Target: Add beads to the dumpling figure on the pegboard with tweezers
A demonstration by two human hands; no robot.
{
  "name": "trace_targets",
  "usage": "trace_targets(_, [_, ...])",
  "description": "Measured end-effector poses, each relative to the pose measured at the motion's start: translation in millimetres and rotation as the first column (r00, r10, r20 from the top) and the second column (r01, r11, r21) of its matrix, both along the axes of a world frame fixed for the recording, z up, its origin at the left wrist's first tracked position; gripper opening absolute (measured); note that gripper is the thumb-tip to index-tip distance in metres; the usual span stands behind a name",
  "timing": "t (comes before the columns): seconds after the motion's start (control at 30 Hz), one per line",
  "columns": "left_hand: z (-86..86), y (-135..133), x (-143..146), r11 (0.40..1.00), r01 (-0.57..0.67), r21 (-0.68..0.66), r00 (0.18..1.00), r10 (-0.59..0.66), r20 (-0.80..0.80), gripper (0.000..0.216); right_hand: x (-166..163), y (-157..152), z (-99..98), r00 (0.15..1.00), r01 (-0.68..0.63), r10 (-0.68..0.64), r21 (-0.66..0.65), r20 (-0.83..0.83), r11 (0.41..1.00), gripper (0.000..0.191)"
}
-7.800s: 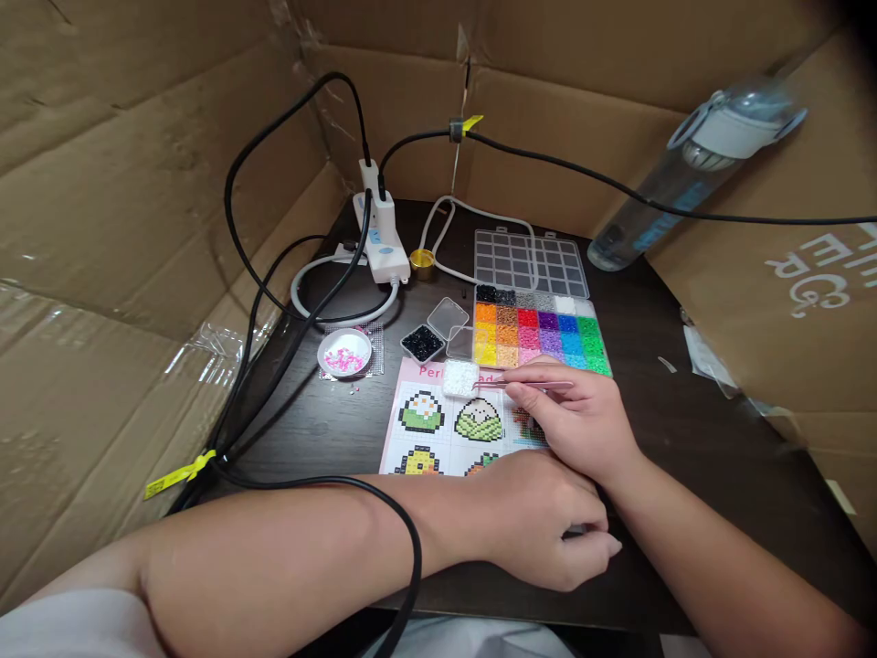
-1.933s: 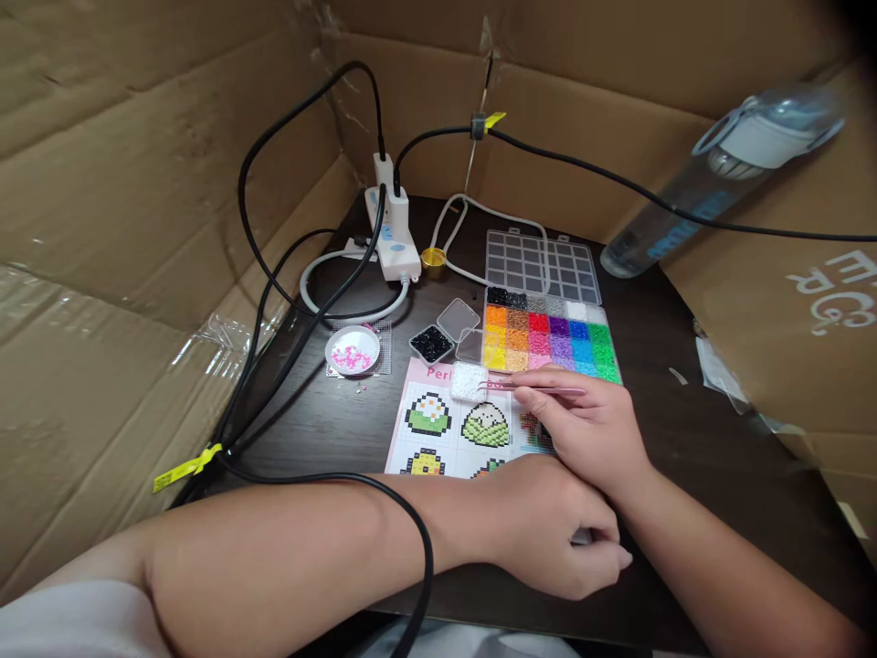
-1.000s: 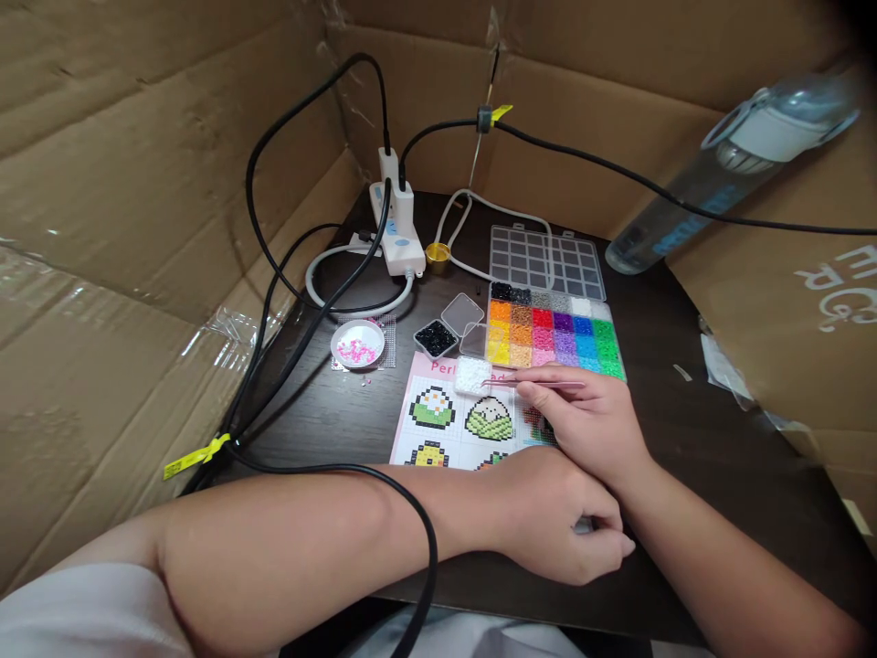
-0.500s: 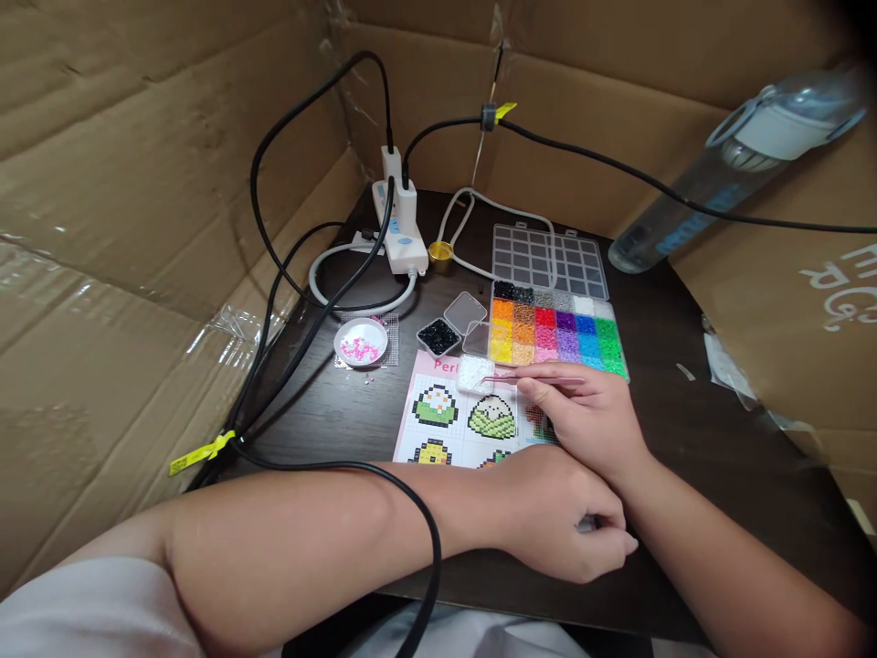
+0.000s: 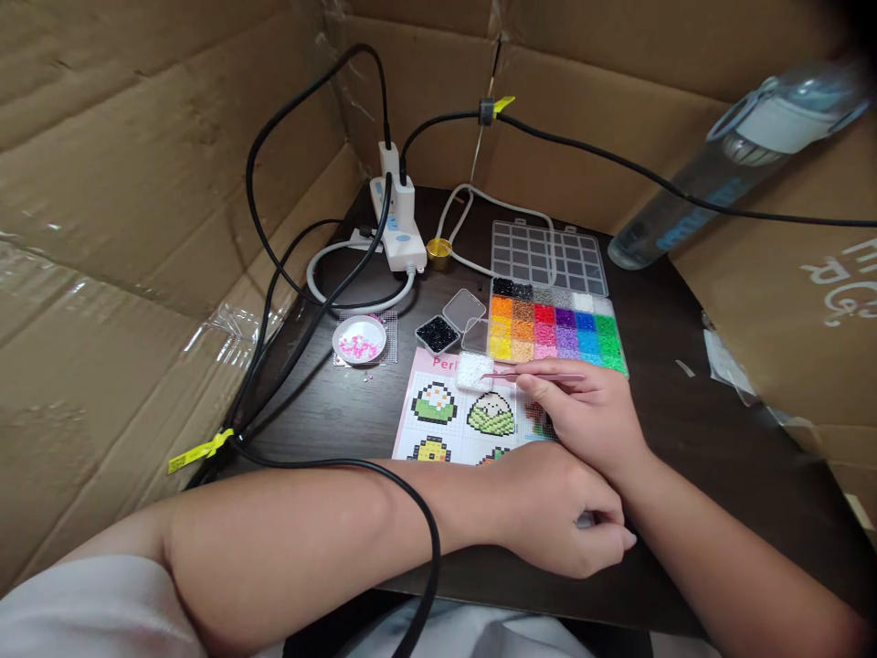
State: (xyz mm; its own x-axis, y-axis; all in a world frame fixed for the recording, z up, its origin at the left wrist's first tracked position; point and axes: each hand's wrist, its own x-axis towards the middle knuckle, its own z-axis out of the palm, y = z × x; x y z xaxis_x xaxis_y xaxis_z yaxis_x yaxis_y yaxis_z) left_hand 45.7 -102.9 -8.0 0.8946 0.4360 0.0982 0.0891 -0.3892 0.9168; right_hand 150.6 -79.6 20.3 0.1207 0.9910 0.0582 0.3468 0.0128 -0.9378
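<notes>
Pink tweezers (image 5: 541, 372) are pinched in my right hand (image 5: 593, 411), their tips reaching into a small clear box of white beads (image 5: 474, 371). Folded across the front of the desk, my left hand (image 5: 565, 512) lies below my right wrist with its fingers curled in; whatever may be inside them is hidden. Under the white-bead box is a printed pattern sheet (image 5: 438, 429) with pixel pictures, partly covered by my left forearm. A pegboard (image 5: 538, 420) with coloured beads shows in part beside my right hand.
An open multi-compartment case of coloured beads (image 5: 558, 329) stands behind my right hand. Further left are a box of black beads (image 5: 438, 335) and a white dish (image 5: 360, 340) with pink beads. A power strip (image 5: 397, 233), black cables (image 5: 417, 503) and a bottle (image 5: 705, 183) stand among cardboard walls.
The view has shifted very slightly. Both hands keep nearly the same pose, and the tweezer tips remain at the white beads.
</notes>
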Motion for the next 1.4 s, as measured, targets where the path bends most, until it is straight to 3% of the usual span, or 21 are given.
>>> trace_targets(0.2, [-1.2, 0.5, 0.4, 0.999, 0.005, 0.038, 1.000, -0.006, 0.027, 0.017, -0.2, -0.9, 3.2, 0.999, -0.025, 0.024, 0.030, 0.042, 0.999, 0.010])
trace_targets(0.33, [-3.2, 3.0, -0.1, 0.994, 0.021, 0.109, 0.991, -0.035, 0.132, 0.019, 11.3, -6.4, 7.8, 0.992, 0.106, -0.115, 0.137, 0.058, 0.985, 0.004])
trace_targets(0.5, [-2.8, 6.0, -0.6, 0.988, 0.016, 0.152, 0.981, -0.045, 0.189, 0.020, 57.9, -23.5, 10.2, 0.972, 0.234, -0.224, 0.255, -0.069, 0.938, 0.010])
trace_targets(0.63, [-0.4, 5.7, -0.9, 0.986, 0.011, 0.165, 0.981, -0.042, 0.188, 0.023, 97.2, -43.6, -2.9, 0.953, 0.284, -0.301, 0.232, 0.039, 0.930, 0.017])
trace_targets(0.83, [-0.8, 4.6, -1.6, 0.988, 0.015, 0.152, 0.982, -0.043, 0.184, 0.020, 111.2, -59.5, -36.5, 0.962, 0.266, -0.271, 0.143, 0.013, 0.953, 0.015])
trace_targets(0.97, [-1.2, 4.8, -1.8, 0.988, 0.016, 0.154, 0.981, -0.045, 0.187, 0.019, 109.7, -58.5, -46.9, 0.972, 0.235, -0.231, 0.112, -0.047, 0.966, 0.013])
trace_targets(1.13, [-0.9, 5.1, -1.2, 0.988, 0.014, 0.154, 0.980, -0.044, 0.194, 0.020, 109.6, -54.2, -47.3, 0.976, 0.211, -0.204, 0.122, -0.071, 0.970, 0.009])
trace_targets(1.4, [-0.7, 5.1, -1.5, 0.985, 0.026, 0.170, 0.983, -0.056, 0.177, 0.020, 104.2, -52.4, -35.8, 0.987, 0.141, -0.151, 0.158, 0.056, 0.977, 0.015])
